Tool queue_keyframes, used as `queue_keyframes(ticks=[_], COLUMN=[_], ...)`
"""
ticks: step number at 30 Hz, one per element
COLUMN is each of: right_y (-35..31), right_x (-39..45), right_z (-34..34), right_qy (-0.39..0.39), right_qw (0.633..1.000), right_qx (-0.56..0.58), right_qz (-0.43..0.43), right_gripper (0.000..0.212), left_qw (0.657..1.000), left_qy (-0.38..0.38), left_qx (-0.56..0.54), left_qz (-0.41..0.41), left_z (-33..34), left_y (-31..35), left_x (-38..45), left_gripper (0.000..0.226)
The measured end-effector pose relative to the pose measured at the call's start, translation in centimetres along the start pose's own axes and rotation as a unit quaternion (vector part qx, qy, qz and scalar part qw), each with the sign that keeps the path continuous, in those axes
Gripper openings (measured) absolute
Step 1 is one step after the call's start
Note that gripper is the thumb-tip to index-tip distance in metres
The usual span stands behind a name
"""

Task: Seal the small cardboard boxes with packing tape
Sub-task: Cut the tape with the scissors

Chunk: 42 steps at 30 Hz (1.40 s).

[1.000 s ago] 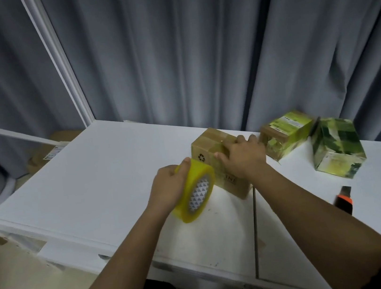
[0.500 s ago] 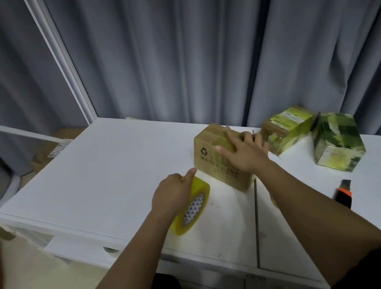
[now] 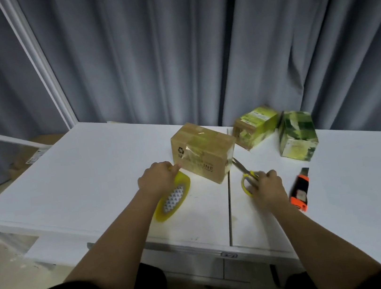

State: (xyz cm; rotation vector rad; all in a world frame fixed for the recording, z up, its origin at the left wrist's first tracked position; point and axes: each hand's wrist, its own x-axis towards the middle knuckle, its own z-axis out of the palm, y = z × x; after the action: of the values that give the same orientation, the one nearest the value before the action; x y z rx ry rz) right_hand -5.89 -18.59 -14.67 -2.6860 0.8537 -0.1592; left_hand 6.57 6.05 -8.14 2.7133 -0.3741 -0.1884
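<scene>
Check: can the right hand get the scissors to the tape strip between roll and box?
Probably yes. The right hand grips the scissors, blades pointing at the box. The strip runs from the roll, held by the left hand, on the box's near left; nothing blocks that path.

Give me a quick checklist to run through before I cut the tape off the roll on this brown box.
1. Tape laid over the brown box: ok, a shiny strip runs across its top and down its near face.
2. Left hand holds the tape roll: ok, the roll rests tilted on the table.
3. Right hand on the scissors: ok, fingers at the yellow handles.
4. Blades at the tape: not ok, they point at the box's right corner.
5. Tape taut between roll and box: cannot tell.
6. Utility knife out of the way: ok, beside the right hand.
</scene>
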Motion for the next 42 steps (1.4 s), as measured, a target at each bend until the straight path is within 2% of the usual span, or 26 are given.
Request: queue_keyframes(ticks=[3, 5, 8, 10, 13, 15, 17, 19, 21, 23, 28, 32, 33, 35, 36, 40, 42], right_y=[0.1, 0.3, 0.0, 0.0, 0.7, 1.1, 0.7, -0.8, -2.5, -4.1, -6.4, -7.0, -7.1, -7.3, -7.4, -7.7, -7.7], right_x=[0.3, 1.1, 2.0, 1.9, 0.2, -1.8, -3.9, -5.4, -6.0, -6.1, -5.0, -3.4, -3.1, -2.4, -2.0, -1.7, -1.5], right_z=[-0.1, -0.4, -1.5, -2.5, -4.1, -5.0, -5.6, -5.9, -5.5, -5.1, -5.2, -4.7, -4.5, -4.2, -3.9, -3.4, -3.1], right_qy=[-0.008, -0.033, -0.079, -0.105, -0.071, -0.037, -0.037, -0.082, -0.130, -0.154, -0.292, -0.333, -0.334, -0.340, -0.350, -0.362, -0.359], right_qw=[0.999, 0.995, 0.993, 0.994, 0.992, 0.986, 0.974, 0.955, 0.937, 0.938, 0.917, 0.914, 0.917, 0.918, 0.915, 0.912, 0.912], right_qx=[-0.049, -0.094, -0.092, -0.030, 0.098, 0.161, 0.224, 0.281, 0.319, 0.306, 0.272, 0.230, 0.215, 0.205, 0.198, 0.193, 0.197], right_qz=[0.013, -0.002, -0.003, 0.018, 0.034, 0.015, -0.026, -0.050, -0.051, -0.045, -0.031, -0.028, -0.029, -0.022, -0.015, -0.003, -0.009], right_gripper=[0.044, 0.039, 0.034, 0.038, 0.035, 0.026, 0.022, 0.027, 0.044, 0.055, 0.045, 0.030, 0.031, 0.076, 0.088, 0.102, 0.096], left_qw=[1.000, 0.999, 0.998, 0.998, 0.998, 0.999, 0.999, 0.998, 0.998, 0.998, 0.997, 0.997, 0.996, 0.995, 0.995, 0.994, 0.993], left_qy=[-0.006, -0.026, -0.049, -0.049, -0.040, -0.015, 0.034, 0.059, 0.051, 0.043, 0.042, 0.043, 0.046, 0.056, 0.062, 0.077, 0.082], left_qx=[0.000, -0.021, -0.037, -0.039, -0.053, -0.042, -0.027, -0.022, -0.021, -0.031, -0.055, -0.066, -0.069, -0.074, -0.076, -0.079, -0.086], left_qz=[0.010, 0.006, 0.000, -0.005, -0.011, -0.017, -0.018, -0.018, -0.016, -0.014, -0.027, -0.027, -0.026, -0.025, -0.024, -0.022, -0.027], left_z=[-0.4, -0.8, -1.4, -1.6, -1.4, -0.8, -0.2, 0.1, 0.1, 0.2, 0.4, 0.7, 0.8, 0.9, 1.0, 1.3, 1.3], left_y=[0.2, 0.4, 0.4, 0.2, 0.3, 0.5, 0.4, 0.3, 0.2, 0.2, -0.4, -0.8, -0.9, -1.1, -1.2, -1.5, -1.7], left_x=[-0.3, -0.5, -0.6, -0.2, 0.4, 0.4, 0.0, -0.2, -0.5, -0.8, -1.3, -1.2, -1.1, -1.0, -1.1, -1.4, -1.5], left_gripper=[0.047, 0.044, 0.043, 0.041, 0.037, 0.035, 0.032, 0.033, 0.041, 0.044, 0.041, 0.037, 0.037, 0.036, 0.036, 0.035, 0.035])
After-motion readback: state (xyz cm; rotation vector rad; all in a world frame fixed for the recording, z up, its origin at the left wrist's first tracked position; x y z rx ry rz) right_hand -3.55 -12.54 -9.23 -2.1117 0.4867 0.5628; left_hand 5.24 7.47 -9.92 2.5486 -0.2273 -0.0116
